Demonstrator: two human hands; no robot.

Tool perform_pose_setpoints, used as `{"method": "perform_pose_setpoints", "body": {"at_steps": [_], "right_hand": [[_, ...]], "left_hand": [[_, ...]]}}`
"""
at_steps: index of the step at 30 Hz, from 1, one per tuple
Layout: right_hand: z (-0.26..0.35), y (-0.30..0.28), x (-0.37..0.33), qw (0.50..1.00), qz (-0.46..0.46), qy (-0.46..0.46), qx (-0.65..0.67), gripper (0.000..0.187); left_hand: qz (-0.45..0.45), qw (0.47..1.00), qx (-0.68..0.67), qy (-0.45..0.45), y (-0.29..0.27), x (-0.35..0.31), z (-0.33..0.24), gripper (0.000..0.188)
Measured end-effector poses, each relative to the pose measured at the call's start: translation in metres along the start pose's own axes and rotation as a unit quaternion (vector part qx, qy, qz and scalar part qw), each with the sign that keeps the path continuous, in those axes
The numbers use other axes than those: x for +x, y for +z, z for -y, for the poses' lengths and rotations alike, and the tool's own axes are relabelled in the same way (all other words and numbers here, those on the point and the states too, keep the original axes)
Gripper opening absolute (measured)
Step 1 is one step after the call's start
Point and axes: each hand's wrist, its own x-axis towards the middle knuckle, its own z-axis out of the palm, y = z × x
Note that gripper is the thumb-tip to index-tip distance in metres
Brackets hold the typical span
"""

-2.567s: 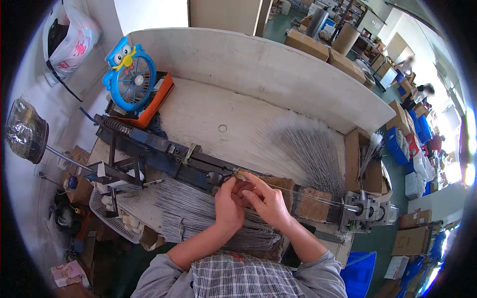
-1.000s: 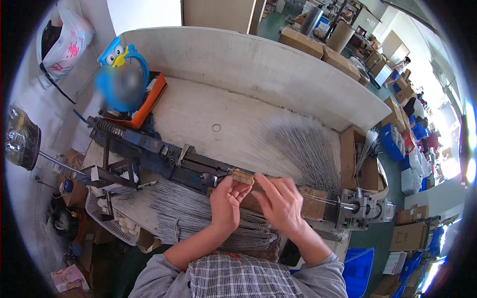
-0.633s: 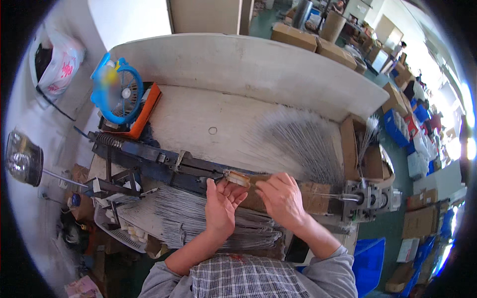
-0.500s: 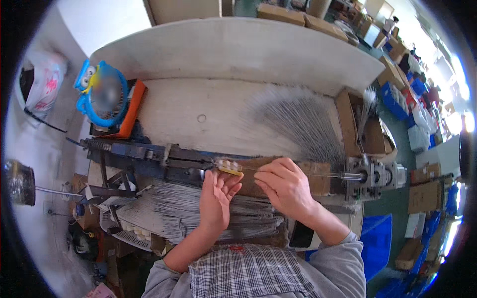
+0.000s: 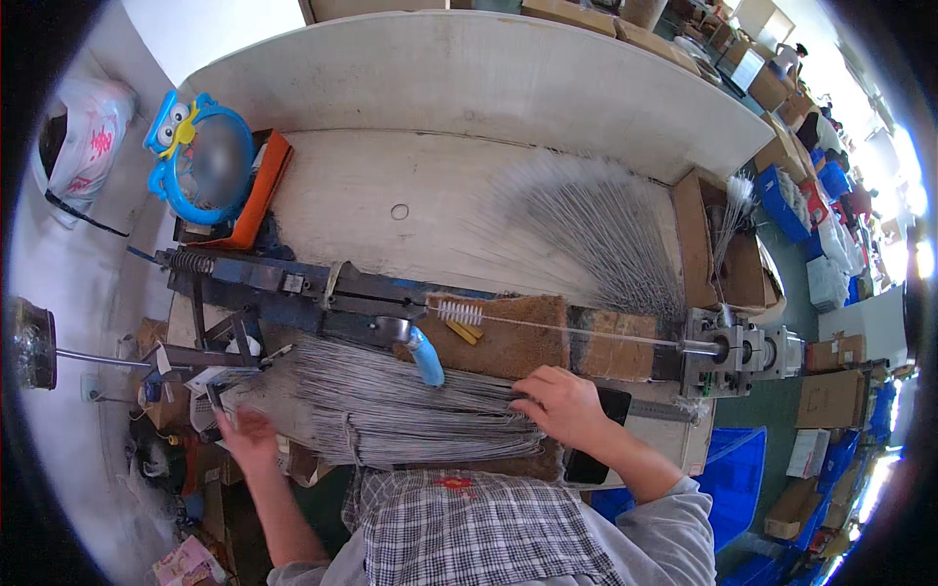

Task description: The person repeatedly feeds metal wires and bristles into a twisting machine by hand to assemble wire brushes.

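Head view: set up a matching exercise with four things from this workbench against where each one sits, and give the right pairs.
Things:
1. small white bristle brush
2. bundle of bare wires
3. fan of finished wire brushes
4. blue owl-shaped fan

Places:
A. spread on the pale bench top, beyond the machine
B. far left corner of the bench, beside an orange box
C. on the thin wire stretched along the machine
D. near edge of the bench, under the right hand

Pairs: 1-C, 2-D, 3-A, 4-B

left hand (image 5: 249, 437) motion-blurred, grip unclear
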Motion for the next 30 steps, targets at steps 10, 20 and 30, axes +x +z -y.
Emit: {"method": "perform_pose_setpoints", "body": {"at_steps": [10, 20, 30], "right_hand": [[-0.010, -0.026, -0.012, 0.997, 0.047, 0.067, -0.001, 0.015], [-0.032, -0.023, -0.025, 0.996, 0.027, 0.064, 0.051, 0.012], [-0.038, -0.034, -0.039, 0.997, 0.041, 0.067, 0.018, 0.014]], "left_hand": [[-0.371, 0.858, 0.244, 0.258, 0.048, 0.005, 0.003, 0.043], [-0.090, 0.987, 0.134, -0.012, 0.157, -0.017, 0.177, 0.022], [0.025, 0.931, 0.226, -0.285, 0.312, -0.059, 0.278, 0.016]]}}
